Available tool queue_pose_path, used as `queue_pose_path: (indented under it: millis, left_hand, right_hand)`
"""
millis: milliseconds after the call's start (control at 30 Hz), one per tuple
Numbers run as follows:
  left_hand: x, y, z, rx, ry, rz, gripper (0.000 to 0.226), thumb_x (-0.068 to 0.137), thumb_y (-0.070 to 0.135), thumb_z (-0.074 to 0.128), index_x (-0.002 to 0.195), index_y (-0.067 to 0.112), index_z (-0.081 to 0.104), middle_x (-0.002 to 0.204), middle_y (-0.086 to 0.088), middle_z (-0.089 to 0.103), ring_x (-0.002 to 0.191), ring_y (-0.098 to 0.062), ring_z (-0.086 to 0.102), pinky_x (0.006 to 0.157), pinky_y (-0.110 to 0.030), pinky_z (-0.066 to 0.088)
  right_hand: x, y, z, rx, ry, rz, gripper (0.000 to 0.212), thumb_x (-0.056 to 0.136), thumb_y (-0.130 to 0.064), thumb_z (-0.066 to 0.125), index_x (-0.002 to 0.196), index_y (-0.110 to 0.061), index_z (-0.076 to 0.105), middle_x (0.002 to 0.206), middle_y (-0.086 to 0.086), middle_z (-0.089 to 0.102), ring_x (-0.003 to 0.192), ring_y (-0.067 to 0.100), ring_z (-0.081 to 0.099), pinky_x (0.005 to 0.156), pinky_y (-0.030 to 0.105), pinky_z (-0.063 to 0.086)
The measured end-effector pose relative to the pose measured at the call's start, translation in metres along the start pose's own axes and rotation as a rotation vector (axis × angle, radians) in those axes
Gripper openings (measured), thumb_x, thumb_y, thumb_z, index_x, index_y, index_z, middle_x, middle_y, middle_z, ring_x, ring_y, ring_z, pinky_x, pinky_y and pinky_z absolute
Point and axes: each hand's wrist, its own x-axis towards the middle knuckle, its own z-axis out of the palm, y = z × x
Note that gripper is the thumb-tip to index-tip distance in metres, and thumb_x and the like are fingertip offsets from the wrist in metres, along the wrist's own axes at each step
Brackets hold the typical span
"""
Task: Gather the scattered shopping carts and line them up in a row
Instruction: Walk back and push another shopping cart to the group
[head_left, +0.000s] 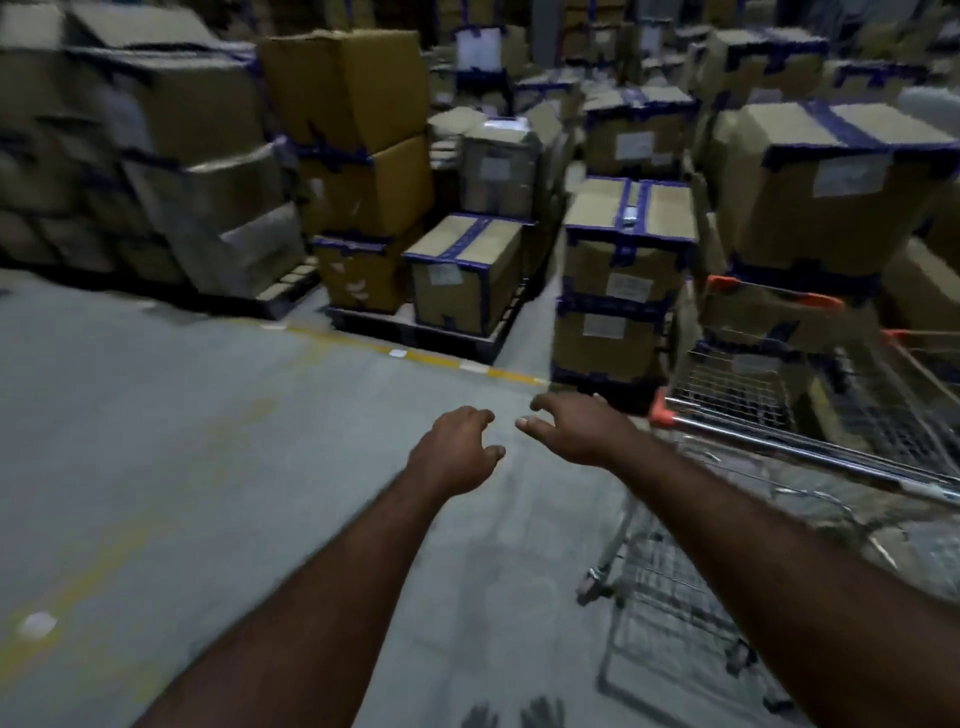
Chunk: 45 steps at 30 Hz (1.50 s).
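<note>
A wire shopping cart (810, 447) with orange corner caps stands at the right, its metal rim running toward the lower right. Behind it the orange-tipped edge of a second cart (914, 343) shows at the far right. My left hand (457, 449) hovers over the bare floor with loosely curled fingers and holds nothing. My right hand (576, 428) is stretched out beside it, fingers relaxed, just left of the near cart's orange corner and apart from it. My right forearm crosses in front of the cart's lower frame.
Stacks of cardboard boxes (467, 270) with blue tape sit on pallets across the back and right. A faded yellow line (415, 356) runs along the grey concrete floor (182, 441) in front of them. Open floor lies to the left.
</note>
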Motion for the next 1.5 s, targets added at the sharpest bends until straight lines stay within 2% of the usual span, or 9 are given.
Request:
queue_pose_path:
  millis: [100,267,500,633,867,1200,1500]
  left_hand:
    - [-0.046,-0.071,-0.026,0.027,0.031,-0.156,0.062,0.095,0.048,0.060,0.149,0.022,0.042,0.152,0.000,0.044,0.140,-0.023,0.038,0.112,-0.043,0.038]
    - [-0.137,-0.165,-0.065,0.031,0.126,-0.379,0.065,0.094,0.051,0.059,0.149,0.023,0.040,0.152,-0.001,0.043,0.140,-0.025,0.037,0.110,-0.047,0.040]
    - [-0.285,-0.254,-0.108,0.024,0.277,-0.653,0.066,0.096,0.048,0.058,0.151,0.019,0.037,0.153,-0.005,0.040,0.142,-0.027,0.034,0.112,-0.045,0.036]
    - [-0.364,-0.289,-0.120,-0.015,0.360,-0.822,0.066,0.096,0.048,0.059,0.151,0.018,0.038,0.153,-0.006,0.041,0.142,-0.027,0.036,0.112,-0.043,0.037]
    - [-0.457,-0.322,-0.089,-0.214,0.454,-1.049,0.066,0.095,0.046,0.061,0.151,0.017,0.040,0.154,-0.009,0.042,0.140,-0.028,0.041,0.113,-0.040,0.036]
    - [-0.535,-0.355,-0.017,-0.442,0.463,-1.334,0.066,0.094,0.048,0.062,0.149,0.019,0.043,0.154,-0.007,0.043,0.137,-0.024,0.045,0.111,-0.038,0.039]
    - [-0.549,-0.458,-0.048,-0.521,0.492,-1.467,0.063,0.096,0.044,0.061,0.150,0.016,0.042,0.155,-0.007,0.043,0.140,-0.021,0.042,0.113,-0.033,0.035]
  right_hand:
    - [0.016,-0.073,0.021,-0.036,-0.058,-0.123,0.067,0.095,-0.071,0.037,0.141,-0.024,0.050,0.145,0.001,0.054,0.130,0.023,0.051,0.109,0.046,0.038]
    - [0.026,-0.202,0.053,-0.095,-0.122,-0.362,0.073,0.092,-0.075,0.036,0.142,-0.024,0.050,0.146,0.000,0.054,0.132,0.023,0.049,0.108,0.046,0.038]
    - [-0.004,-0.373,0.098,-0.095,-0.193,-0.704,0.073,0.094,-0.072,0.038,0.145,-0.021,0.048,0.149,0.001,0.050,0.135,0.023,0.046,0.109,0.046,0.037]
    - [-0.033,-0.449,0.124,-0.047,-0.270,-0.816,0.072,0.095,-0.071,0.037,0.145,-0.020,0.047,0.150,0.001,0.049,0.136,0.023,0.045,0.110,0.045,0.037]
    - [-0.081,-0.532,0.177,0.004,-0.455,-0.942,0.070,0.099,-0.063,0.039,0.147,-0.012,0.046,0.152,0.006,0.048,0.137,0.024,0.047,0.107,0.034,0.037]
    - [-0.136,-0.595,0.297,-0.025,-0.793,-1.028,0.068,0.100,-0.061,0.040,0.147,-0.012,0.045,0.150,0.009,0.049,0.136,0.024,0.047,0.103,0.030,0.036]
    - [-0.093,-0.715,0.346,-0.055,-0.885,-1.099,0.068,0.100,-0.061,0.038,0.147,-0.013,0.046,0.149,0.009,0.051,0.135,0.025,0.048,0.105,0.031,0.035]
